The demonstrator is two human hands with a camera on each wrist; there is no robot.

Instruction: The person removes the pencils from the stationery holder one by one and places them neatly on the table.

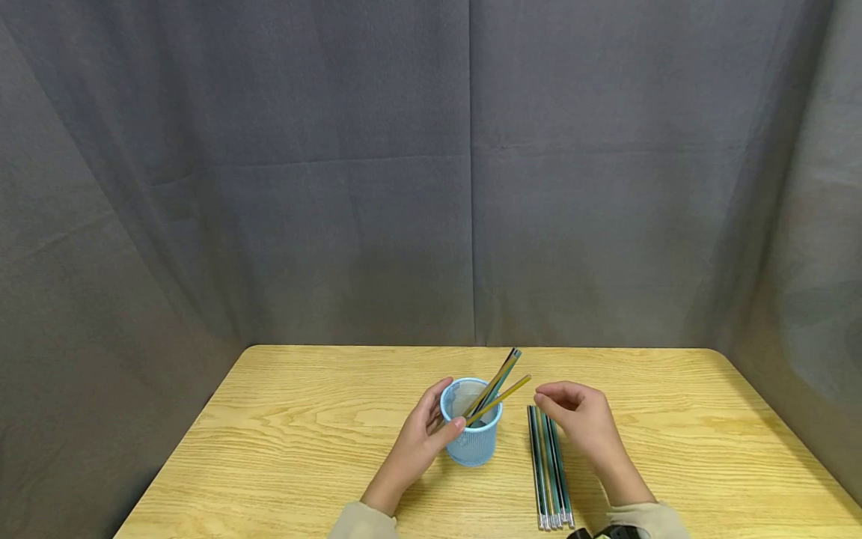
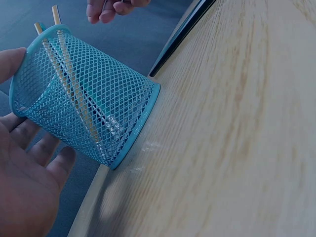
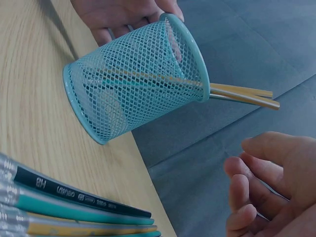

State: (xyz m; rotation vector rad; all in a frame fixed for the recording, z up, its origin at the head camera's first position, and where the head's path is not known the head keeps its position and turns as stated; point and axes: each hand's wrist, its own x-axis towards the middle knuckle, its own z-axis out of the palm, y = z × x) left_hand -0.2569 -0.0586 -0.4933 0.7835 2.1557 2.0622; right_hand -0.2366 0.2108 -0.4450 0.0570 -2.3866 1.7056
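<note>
A light blue wire-mesh pencil cup [image 1: 471, 449] stands upright on the table. My left hand [image 1: 419, 451] holds it from the left, thumb at the rim and fingers along the mesh side. Several pencils lean inside, among them a yellow pencil [image 1: 515, 387] sticking out to the right; their lower ends show through the mesh [image 2: 89, 94]. To the right of the cup, my right hand [image 1: 587, 421] hovers over the far end of a row of pencils [image 1: 552, 471], fingers loosely bent and nothing between them. Those pencils [image 3: 74, 196] are black, green and yellow with silver ends.
The wooden table [image 1: 303, 434] has rounded far corners. Grey curtains [image 1: 350, 187] hang behind it and on both sides. A dark device [image 1: 616, 532] sits by the right sleeve [image 1: 649, 519] at the bottom edge.
</note>
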